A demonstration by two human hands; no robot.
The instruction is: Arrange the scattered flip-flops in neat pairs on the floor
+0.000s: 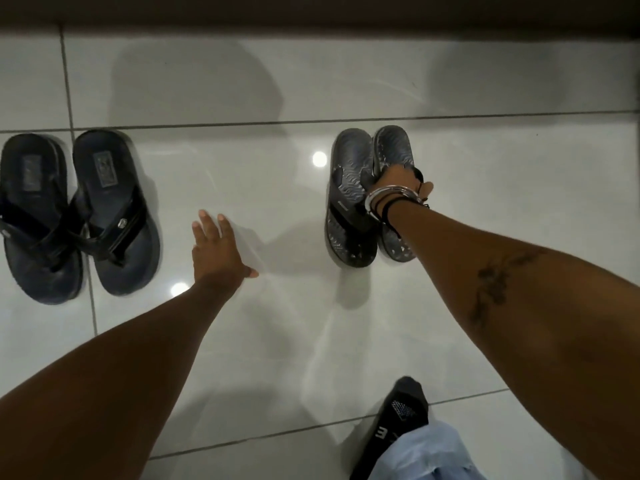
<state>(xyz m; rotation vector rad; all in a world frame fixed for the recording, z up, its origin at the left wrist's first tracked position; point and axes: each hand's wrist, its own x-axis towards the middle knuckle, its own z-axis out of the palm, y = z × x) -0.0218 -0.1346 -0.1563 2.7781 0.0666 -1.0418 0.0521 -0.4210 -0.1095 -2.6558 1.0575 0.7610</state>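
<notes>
Grey pair: two patterned flip-flops (351, 202), side by side and touching on the white tiled floor (277, 341), right of centre.
Right hand: the right hand (398, 181) is down on the grey pair's straps. Its fingers are hidden behind the wrist and bangles (388, 199), so I cannot tell whether they grip.
Left hand: the left hand (218, 251) has its fingers (204, 223) straight and spread, holding nothing, low over bare tile between the two pairs.
Dark pair: the dark pair (76, 216) lies at far left, side by side, straps crossing where they meet.
Handling: I judge them light, bendy rubber that slides easily on glossy tile. The straps are the best hold; otherwise nudge a sole's edge.
Room: there is broad open tile between the pairs. The dark wall base (311, 12) runs just beyond them, and a socked foot (405, 410) stands near the lower edge.
</notes>
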